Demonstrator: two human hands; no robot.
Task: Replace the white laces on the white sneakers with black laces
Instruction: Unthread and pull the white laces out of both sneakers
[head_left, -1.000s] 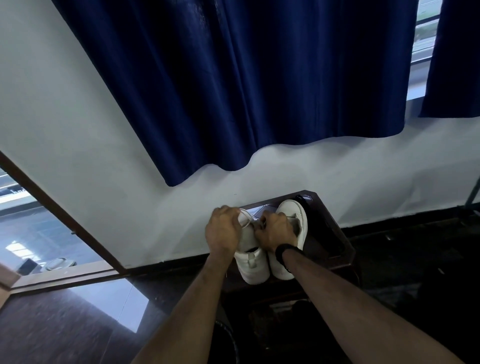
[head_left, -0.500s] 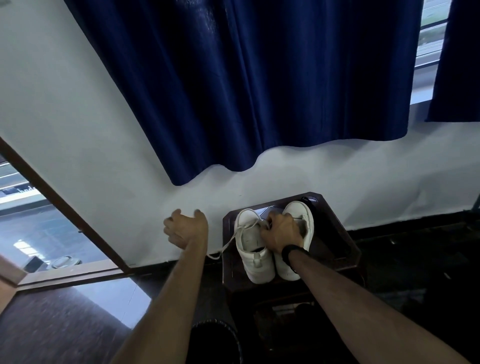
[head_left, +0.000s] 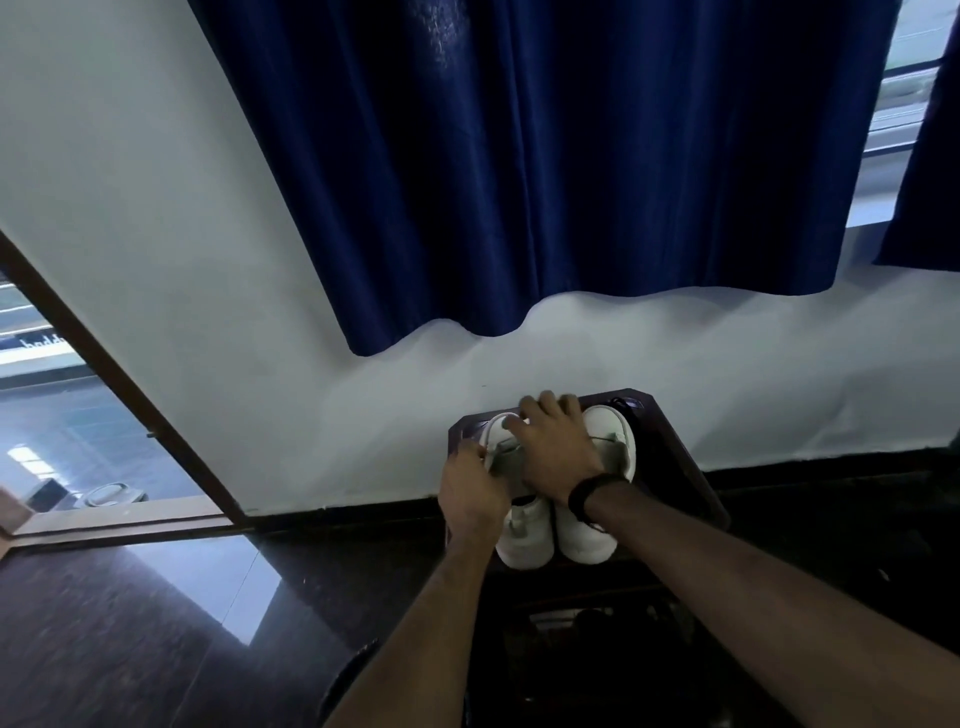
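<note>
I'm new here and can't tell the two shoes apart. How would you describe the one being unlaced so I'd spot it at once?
Find the dark blue curtain; below its hem a small dark wooden stand sits against the white wall. Two white sneakers lie on it side by side. The left sneaker is the one: the left hand grips at its lacing, while the right sneaker has dark laces lying beside it.

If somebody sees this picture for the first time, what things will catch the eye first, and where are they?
A big dark blue curtain hangs over the pale wall and fills the upper middle. Below it, lower centre, two white sneakers stand side by side on a small dark stand, with the left hand and right hand on them.
</note>
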